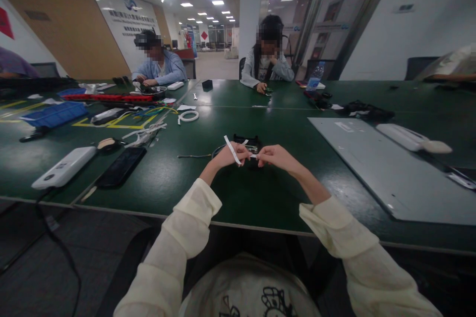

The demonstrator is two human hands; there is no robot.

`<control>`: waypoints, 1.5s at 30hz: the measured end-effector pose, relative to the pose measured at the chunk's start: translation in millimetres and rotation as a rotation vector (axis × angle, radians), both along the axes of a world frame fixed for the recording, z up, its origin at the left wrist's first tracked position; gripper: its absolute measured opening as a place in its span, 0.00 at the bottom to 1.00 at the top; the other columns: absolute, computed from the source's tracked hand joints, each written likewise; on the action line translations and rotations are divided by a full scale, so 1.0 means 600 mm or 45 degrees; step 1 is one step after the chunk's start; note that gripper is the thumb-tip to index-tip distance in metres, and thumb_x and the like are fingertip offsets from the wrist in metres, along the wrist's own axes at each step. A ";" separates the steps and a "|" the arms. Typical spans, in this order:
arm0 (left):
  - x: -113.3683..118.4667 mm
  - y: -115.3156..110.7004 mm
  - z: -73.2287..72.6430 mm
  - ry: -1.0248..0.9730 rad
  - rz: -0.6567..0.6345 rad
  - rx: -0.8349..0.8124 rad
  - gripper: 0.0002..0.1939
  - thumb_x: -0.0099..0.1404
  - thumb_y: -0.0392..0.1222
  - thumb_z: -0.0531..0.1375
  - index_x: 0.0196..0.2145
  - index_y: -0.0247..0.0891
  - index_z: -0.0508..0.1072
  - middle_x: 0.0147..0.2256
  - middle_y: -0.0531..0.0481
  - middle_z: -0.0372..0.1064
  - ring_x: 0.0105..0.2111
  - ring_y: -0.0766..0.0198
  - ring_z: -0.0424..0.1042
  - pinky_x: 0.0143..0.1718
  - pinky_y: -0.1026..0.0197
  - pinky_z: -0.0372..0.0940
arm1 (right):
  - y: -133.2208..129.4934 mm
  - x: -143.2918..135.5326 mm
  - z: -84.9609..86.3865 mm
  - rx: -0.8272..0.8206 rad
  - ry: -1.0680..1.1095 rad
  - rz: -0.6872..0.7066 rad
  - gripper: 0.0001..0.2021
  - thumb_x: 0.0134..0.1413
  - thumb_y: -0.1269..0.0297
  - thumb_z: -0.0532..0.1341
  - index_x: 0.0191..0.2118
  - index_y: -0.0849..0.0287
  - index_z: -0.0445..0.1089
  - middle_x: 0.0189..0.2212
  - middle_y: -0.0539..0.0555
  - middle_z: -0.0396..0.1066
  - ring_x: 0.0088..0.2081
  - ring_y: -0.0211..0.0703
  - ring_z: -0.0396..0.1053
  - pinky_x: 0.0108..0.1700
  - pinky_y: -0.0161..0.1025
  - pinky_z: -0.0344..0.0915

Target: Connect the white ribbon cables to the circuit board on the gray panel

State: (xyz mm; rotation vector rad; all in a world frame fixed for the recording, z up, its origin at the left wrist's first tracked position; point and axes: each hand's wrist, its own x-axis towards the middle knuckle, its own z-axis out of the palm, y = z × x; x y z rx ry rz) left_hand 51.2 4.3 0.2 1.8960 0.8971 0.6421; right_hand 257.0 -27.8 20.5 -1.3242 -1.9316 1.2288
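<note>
My left hand [228,157] is closed in a pinch, with a narrow white strip [231,148] slanting up across its fingers. The fingertips of my right hand [277,157] are pinched together close beside it, on a small white end that shows between the two hands. Whether that end belongs to the same strip I cannot tell. Just behind my fingers lies a black device [245,138] with some exposed inner parts, partly hidden by my hands. A thin dark cable [195,156] runs out to the left of it on the green table [256,198].
To the left lie a black phone [122,167], a white power bank [65,167], a blue tray [55,115] and a white coil [189,116]. A grey board [372,173] covers the right side. Two people sit opposite; a water bottle [316,77] stands near one.
</note>
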 end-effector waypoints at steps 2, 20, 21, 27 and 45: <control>0.000 0.001 0.000 -0.002 0.002 -0.015 0.15 0.60 0.48 0.57 0.29 0.30 0.72 0.17 0.52 0.67 0.16 0.72 0.66 0.19 0.70 0.60 | 0.001 0.001 -0.001 0.017 0.010 -0.008 0.11 0.49 0.57 0.60 0.30 0.62 0.68 0.26 0.53 0.73 0.31 0.39 0.70 0.34 0.35 0.62; -0.003 -0.001 -0.003 -0.032 -0.066 -0.020 0.17 0.60 0.49 0.57 0.37 0.30 0.68 0.17 0.53 0.67 0.15 0.71 0.65 0.19 0.70 0.59 | 0.000 0.008 -0.003 -0.114 -0.080 -0.189 0.21 0.51 0.67 0.57 0.53 0.62 0.57 0.25 0.50 0.72 0.29 0.37 0.69 0.27 0.32 0.58; -0.004 -0.002 -0.002 -0.005 -0.045 -0.011 0.17 0.60 0.50 0.56 0.35 0.30 0.68 0.16 0.53 0.66 0.15 0.71 0.64 0.18 0.70 0.58 | 0.000 0.007 -0.004 -0.111 -0.088 -0.184 0.21 0.51 0.67 0.56 0.53 0.62 0.57 0.25 0.50 0.72 0.29 0.37 0.69 0.27 0.31 0.58; -0.005 0.001 -0.006 0.098 0.144 0.287 0.18 0.61 0.51 0.54 0.28 0.32 0.71 0.17 0.54 0.65 0.17 0.71 0.63 0.21 0.68 0.56 | -0.006 -0.001 -0.009 0.023 -0.248 -0.122 0.21 0.53 0.67 0.56 0.54 0.59 0.56 0.21 0.46 0.70 0.26 0.35 0.68 0.28 0.31 0.58; -0.017 0.013 -0.023 0.192 0.347 0.645 0.11 0.62 0.42 0.52 0.40 0.36 0.70 0.30 0.51 0.68 0.27 0.66 0.66 0.30 0.63 0.62 | -0.012 0.005 -0.011 0.430 -0.863 -0.203 0.24 0.56 0.50 0.54 0.55 0.55 0.57 0.27 0.52 0.71 0.27 0.41 0.69 0.26 0.32 0.57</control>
